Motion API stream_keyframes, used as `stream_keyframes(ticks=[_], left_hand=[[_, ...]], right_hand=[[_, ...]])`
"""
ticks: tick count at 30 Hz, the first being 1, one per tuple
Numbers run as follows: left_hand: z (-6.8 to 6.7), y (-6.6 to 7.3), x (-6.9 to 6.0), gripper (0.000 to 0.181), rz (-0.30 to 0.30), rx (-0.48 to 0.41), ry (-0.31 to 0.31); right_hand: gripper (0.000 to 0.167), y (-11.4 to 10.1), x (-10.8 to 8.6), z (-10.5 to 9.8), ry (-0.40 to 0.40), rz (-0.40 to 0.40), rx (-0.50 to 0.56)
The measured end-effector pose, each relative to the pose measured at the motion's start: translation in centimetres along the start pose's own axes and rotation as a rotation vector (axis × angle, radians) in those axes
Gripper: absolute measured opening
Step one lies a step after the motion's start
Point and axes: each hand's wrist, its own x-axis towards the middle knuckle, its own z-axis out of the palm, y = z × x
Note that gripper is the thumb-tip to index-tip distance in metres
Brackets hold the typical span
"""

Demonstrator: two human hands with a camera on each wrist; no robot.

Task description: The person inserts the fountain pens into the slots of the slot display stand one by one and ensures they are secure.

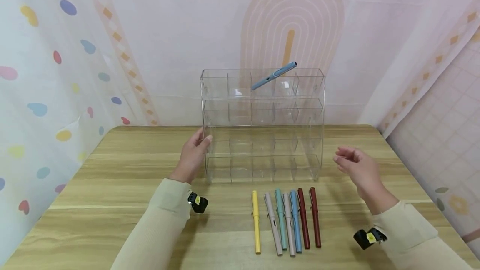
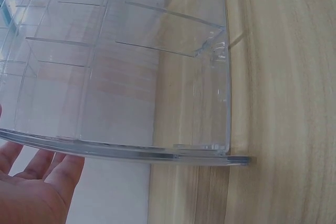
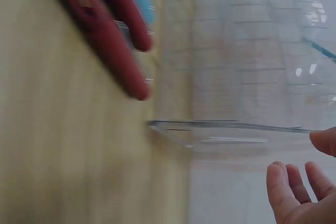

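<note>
A clear acrylic display rack (image 1: 262, 132) with rows of small compartments stands on the table. My left hand (image 1: 193, 153) grips its left side panel, thumb at the front edge; in the left wrist view the fingers (image 2: 63, 177) lie along that panel. My right hand (image 1: 358, 168) is in the air to the right of the rack, apart from it, fingers loosely bent and holding nothing. One blue fountain pen (image 1: 273, 76) leans slanted in the top row. In front of the rack lie a yellow pen (image 1: 256, 222), two grey pens (image 1: 273, 224), a teal pen (image 1: 281, 220), a blue pen (image 1: 296, 222) and two dark red pens (image 1: 316, 218).
The wooden table (image 1: 112, 220) reaches back to a patterned curtain (image 1: 168, 45) behind the rack. More patterned cloth (image 1: 442, 107) hangs at the right. A small black camera is strapped to each wrist.
</note>
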Motion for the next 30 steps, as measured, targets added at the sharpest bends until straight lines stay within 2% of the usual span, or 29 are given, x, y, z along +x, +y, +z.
stream_keyframes(ticks=[6,9,20,30], left_hand=[[0.1,0.0,0.1,0.054,-0.001,0.001,0.0],[0.2,0.0,0.2,0.054,0.001,0.001,0.002],[0.1,-0.2,0.2,0.054,0.002,-0.005,0.001],[0.1,-0.3,0.3,0.053,0.018,-0.023,-0.005]], right_hand=[[0.047,2.3,-0.8,0.6,-0.124,0.105,-0.039],[0.047,3.2,-1.2,1.2,-0.177,0.129,-0.071],[0.044,4.5,-1.7,3.6,-0.243,0.124,-0.112],[0.047,4.1,-1.5,4.9,-0.268,0.068,-0.311]])
